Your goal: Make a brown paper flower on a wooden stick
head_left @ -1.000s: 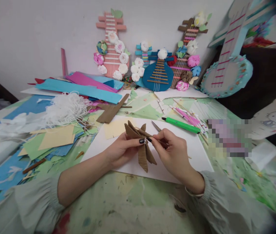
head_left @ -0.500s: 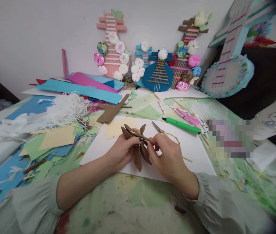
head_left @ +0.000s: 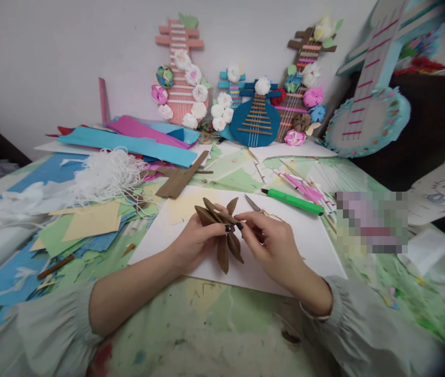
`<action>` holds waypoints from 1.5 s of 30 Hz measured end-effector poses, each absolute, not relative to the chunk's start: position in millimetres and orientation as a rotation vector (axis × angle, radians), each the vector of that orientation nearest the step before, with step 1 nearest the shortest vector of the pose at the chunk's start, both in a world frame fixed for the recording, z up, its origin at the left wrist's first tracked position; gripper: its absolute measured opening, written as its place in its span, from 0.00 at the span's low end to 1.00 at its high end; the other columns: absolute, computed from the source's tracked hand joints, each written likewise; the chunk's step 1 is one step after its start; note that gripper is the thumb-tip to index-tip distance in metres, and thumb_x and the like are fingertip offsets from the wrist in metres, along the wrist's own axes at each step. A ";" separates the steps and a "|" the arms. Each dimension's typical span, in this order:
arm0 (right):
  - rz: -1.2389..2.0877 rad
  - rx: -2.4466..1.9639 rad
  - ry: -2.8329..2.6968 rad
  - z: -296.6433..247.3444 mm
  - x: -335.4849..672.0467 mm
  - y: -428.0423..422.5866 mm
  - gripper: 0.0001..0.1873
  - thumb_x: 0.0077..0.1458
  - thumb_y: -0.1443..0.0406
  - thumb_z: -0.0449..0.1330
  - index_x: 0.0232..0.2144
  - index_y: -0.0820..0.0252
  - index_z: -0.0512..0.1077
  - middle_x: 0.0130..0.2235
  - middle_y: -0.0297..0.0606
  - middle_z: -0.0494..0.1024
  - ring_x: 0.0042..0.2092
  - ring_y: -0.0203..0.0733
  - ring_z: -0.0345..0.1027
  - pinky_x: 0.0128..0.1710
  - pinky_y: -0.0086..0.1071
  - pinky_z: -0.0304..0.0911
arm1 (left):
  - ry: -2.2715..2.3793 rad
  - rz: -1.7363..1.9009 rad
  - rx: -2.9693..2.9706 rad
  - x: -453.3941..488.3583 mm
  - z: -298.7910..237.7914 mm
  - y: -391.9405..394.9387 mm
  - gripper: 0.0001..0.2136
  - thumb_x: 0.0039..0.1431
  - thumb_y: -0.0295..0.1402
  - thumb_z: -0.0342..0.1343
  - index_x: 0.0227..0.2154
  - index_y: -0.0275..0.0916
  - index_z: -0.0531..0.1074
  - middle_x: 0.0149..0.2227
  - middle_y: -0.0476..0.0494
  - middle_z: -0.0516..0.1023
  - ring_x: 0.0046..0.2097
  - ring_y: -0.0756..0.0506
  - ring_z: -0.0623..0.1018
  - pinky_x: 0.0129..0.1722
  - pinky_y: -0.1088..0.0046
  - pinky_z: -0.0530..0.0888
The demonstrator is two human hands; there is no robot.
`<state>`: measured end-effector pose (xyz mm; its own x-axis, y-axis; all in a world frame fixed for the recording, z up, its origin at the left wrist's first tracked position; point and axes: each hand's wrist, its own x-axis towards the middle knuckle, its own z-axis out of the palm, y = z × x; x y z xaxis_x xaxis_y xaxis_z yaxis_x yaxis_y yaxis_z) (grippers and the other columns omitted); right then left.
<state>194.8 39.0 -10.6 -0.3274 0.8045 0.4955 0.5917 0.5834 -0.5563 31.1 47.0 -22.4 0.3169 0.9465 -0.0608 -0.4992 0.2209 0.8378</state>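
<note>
A brown paper flower (head_left: 223,255) with several pointed, folded petals is held above a white sheet (head_left: 318,256). My left hand (head_left: 193,243) is closed round its middle, the thumb pressed on top. My right hand (head_left: 277,248) pinches the end of one petal between thumb and fingertips, on the flower's right side. The remaining fingers of that hand are curled, and what lies under them is hidden. Just behind my right hand lie scissors (head_left: 254,204) with gold handles, partly covered by it. Beyond them is a green utility knife (head_left: 295,202).
Paper scraps (head_left: 92,222), white string (head_left: 108,175) and coloured paper strips (head_left: 128,145) cover the left side. Brown paper pieces (head_left: 183,175) lie behind the sheet. Thin pink-and-white sticks (head_left: 304,188) are at right. Decorated paper lutes (head_left: 256,123) lean on the wall.
My right hand has shifted slightly right and its fingers have moved along the petal's end. It now covers more of the scissors' handles. My left hand keeps its hold on the flower.
</note>
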 end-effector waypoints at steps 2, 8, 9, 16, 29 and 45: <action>0.328 -1.081 -2.060 -11.0 195.0 39.9 0.09 0.55 0.70 0.54 0.37 0.59 0.72 0.28 0.32 0.76 0.27 0.31 0.64 0.29 0.26 0.57 | 0.659 1.119 0.803 31.3 -22.9 47.1 0.10 0.45 0.21 0.56 0.32 0.37 0.68 0.30 0.48 0.72 0.34 0.49 0.73 0.35 0.71 0.71; 0.177 -0.990 -2.027 -18.5 191.1 36.0 0.10 0.58 0.70 0.53 0.37 0.62 0.73 0.29 0.36 0.76 0.30 0.34 0.68 0.31 0.27 0.61 | 0.733 1.198 0.770 37.6 -23.8 45.3 0.09 0.42 0.20 0.54 0.28 0.37 0.66 0.27 0.51 0.71 0.31 0.50 0.72 0.32 0.74 0.71; 0.139 -0.975 -2.022 -19.8 190.1 34.8 0.10 0.58 0.70 0.52 0.38 0.63 0.73 0.30 0.38 0.75 0.31 0.35 0.68 0.32 0.28 0.62 | 0.737 1.222 0.780 38.8 -23.9 44.9 0.08 0.42 0.20 0.54 0.27 0.37 0.66 0.26 0.51 0.71 0.30 0.51 0.72 0.31 0.75 0.70; 0.008 -0.977 -2.026 -24.2 187.2 31.9 0.11 0.59 0.70 0.51 0.40 0.64 0.73 0.31 0.41 0.76 0.34 0.37 0.69 0.34 0.31 0.65 | 0.808 1.293 0.782 43.7 -24.4 42.9 0.07 0.43 0.20 0.54 0.26 0.37 0.66 0.24 0.52 0.71 0.28 0.52 0.71 0.30 0.78 0.68; 0.181 -1.022 -1.910 -19.2 191.3 37.0 0.08 0.56 0.71 0.55 0.35 0.60 0.73 0.31 0.37 0.77 0.33 0.36 0.69 0.32 0.29 0.63 | 0.589 1.192 0.609 36.1 -25.1 44.1 0.07 0.47 0.22 0.60 0.30 0.36 0.73 0.32 0.50 0.75 0.37 0.51 0.74 0.43 0.73 0.69; 0.361 -1.132 -2.215 -9.5 203.3 46.8 0.10 0.58 0.63 0.51 0.28 0.61 0.67 0.19 0.28 0.67 0.21 0.30 0.57 0.24 0.26 0.49 | 0.630 1.148 0.759 32.0 -24.7 47.9 0.04 0.48 0.24 0.61 0.28 0.35 0.73 0.29 0.47 0.76 0.35 0.49 0.75 0.42 0.70 0.70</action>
<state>203.3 46.8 -9.5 -0.4423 0.8022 0.4010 0.6336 0.5959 -0.4934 32.0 47.9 -24.7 0.2943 0.9540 -0.0574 -0.5604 0.2209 0.7982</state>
